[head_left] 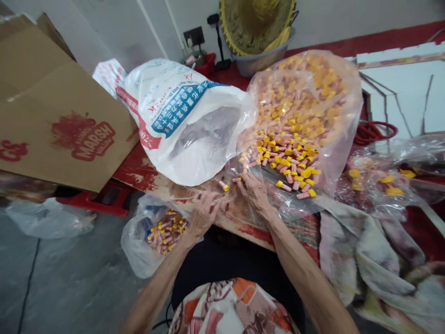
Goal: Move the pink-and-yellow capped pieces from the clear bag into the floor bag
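My left hand (206,211) hovers over the table's front edge, its fingers loosely bent and apart, somewhat blurred. Just beyond its fingertips lies a small pink tube with a yellow cap (223,186). My right hand (255,189) is at the mouth of a clear plastic bag (342,153), fingers bent down around another capped tube (237,180), mostly hidden by them. Many pink-patterned tubes with yellow caps (290,162) fill that bag and spill towards its opening. Left of it, a white printed sack (179,171) lies open, with clear plastic pieces (208,132) inside.
Below the table's left edge hangs a plastic bag (134,246) containing more capped tubes. A cardboard box (62,134) stands left. To the right are red-handled scissors (377,131), crumpled clear plastic (368,195) and a stained cloth (368,246). A straw hat (257,28) rests in a basin (255,62) behind.
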`<state>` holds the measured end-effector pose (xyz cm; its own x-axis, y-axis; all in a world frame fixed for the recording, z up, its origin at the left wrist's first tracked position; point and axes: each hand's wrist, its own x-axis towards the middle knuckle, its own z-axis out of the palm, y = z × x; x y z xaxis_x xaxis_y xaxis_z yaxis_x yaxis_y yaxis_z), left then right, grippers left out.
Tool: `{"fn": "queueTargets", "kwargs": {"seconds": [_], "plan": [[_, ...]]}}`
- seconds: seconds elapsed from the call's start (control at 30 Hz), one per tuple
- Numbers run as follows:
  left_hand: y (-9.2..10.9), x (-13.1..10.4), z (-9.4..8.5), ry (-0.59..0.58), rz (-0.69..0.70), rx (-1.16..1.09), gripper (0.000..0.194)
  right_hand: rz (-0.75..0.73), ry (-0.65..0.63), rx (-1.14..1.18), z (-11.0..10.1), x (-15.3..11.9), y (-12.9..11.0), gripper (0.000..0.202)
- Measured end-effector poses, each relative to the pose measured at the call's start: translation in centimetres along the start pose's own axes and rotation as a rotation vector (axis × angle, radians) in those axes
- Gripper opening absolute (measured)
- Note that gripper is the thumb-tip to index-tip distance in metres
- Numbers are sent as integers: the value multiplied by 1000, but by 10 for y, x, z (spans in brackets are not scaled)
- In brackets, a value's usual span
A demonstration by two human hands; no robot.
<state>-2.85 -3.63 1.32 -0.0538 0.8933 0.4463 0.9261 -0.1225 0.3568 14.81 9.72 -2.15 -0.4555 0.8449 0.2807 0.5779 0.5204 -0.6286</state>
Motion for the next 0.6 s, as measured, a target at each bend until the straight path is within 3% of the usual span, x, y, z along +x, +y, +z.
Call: {"fn": "queueTargets", "kwargs": {"seconds": [0.1, 0.2, 0.3, 0.37, 0.47, 0.53, 0.6], "plan": [[-23, -17, -42, 126, -133, 46, 14, -11, -4, 3, -3, -1, -2, 28], [-55, -41, -91, 116, -213, 209, 13, -17, -10, 1, -4, -1, -3, 27], [-72, -51, -111, 136, -212, 363, 12, -10, -13, -17, -3, -1, -4, 26], [-68, -44, -99, 160, -216, 339, 19, -10, -1, -22, -2, -1, -3, 26], [-47, -16, -54, 147, -138, 223, 40, -4, 7, -21, -2, -1, -3, 26], [-33, 8, -20, 93, -48, 177, 50, 7, -10, -17, -2, -1, -3, 26], [-25, 28, 7, -32, 29, 166, 53, 18, -26, -8, -3, 0, -4, 25]]}}
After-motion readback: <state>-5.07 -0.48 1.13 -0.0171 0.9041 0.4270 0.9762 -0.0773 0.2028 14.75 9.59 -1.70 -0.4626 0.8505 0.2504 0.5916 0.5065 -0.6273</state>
